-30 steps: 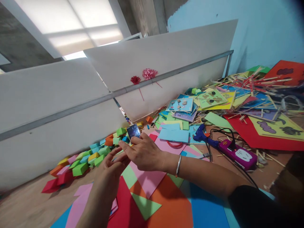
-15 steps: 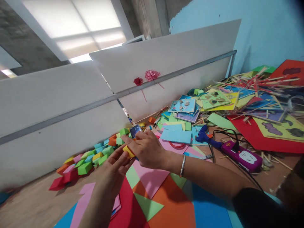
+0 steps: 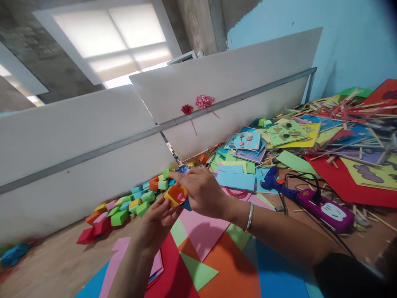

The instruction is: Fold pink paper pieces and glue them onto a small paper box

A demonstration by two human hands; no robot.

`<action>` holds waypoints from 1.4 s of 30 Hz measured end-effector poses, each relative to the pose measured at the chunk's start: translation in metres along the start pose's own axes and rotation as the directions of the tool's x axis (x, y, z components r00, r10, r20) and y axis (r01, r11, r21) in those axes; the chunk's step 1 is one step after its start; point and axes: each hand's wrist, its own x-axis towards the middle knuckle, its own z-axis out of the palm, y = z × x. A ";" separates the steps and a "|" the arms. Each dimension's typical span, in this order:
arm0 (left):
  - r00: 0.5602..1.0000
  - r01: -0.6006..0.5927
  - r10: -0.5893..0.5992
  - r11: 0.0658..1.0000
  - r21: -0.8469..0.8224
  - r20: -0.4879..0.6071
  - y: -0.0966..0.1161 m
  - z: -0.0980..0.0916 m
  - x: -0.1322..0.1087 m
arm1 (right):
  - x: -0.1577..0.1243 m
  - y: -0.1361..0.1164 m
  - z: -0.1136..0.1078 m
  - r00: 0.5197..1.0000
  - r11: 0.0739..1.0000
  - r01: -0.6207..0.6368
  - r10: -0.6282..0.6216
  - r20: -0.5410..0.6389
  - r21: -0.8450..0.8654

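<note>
Brown work surface (image 3: 62,265), white panels (image 3: 77,136) behind it at 11 to 12 o'clock.

Yellow-orange folded paper piece (image 3: 173,196), pink inside, is up off the surface near frame center. Left hand (image 3: 157,219) pinches it from 7 o'clock, digits closed on the near edge. Right hand (image 3: 201,192) is at its 2 o'clock side; can't tell if those fingers grip or just press, contact is hidden.

Looks like fold shaping to me: keep the left pinch light so the walls don't crush, work one edge at a time with the right, square corners before creasing hard.

Around it: colored paper blocks (image 3: 118,217) at 9, light blue sheets (image 3: 237,181) and blue glue gun (image 3: 270,180) at 3, orange sheet (image 3: 231,271) at 5.
</note>
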 end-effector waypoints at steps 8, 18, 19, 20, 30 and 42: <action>0.991 -0.096 0.083 0.987 -0.129 -0.106 0.018 0.001 -0.006 | -0.002 0.012 0.015 0.987 0.928 -0.155 0.135 0.084 0.337; 0.974 -0.225 0.226 0.974 -0.039 0.029 0.013 -0.013 -0.002 | 0.000 0.006 0.011 0.936 0.839 -0.350 0.296 0.190 0.417; 0.967 -0.251 0.252 0.968 -0.018 0.032 0.011 -0.015 -0.001 | 0.000 0.007 0.009 0.952 0.869 -0.305 0.265 0.152 0.389; 0.960 -0.279 0.279 0.960 0.002 0.034 0.010 -0.017 0.000 | 0.001 0.008 0.008 0.965 0.893 -0.263 0.235 0.119 0.364; 0.917 -0.398 0.394 0.911 0.108 0.059 0.006 -0.015 -0.003 | 0.003 -0.006 -0.004 0.930 0.841 -0.362 0.357 0.089 0.403; 0.922 -0.387 0.383 0.918 0.084 0.064 0.005 -0.009 -0.008 | -0.003 0.001 0.012 0.974 0.934 -0.207 0.226 -0.033 0.291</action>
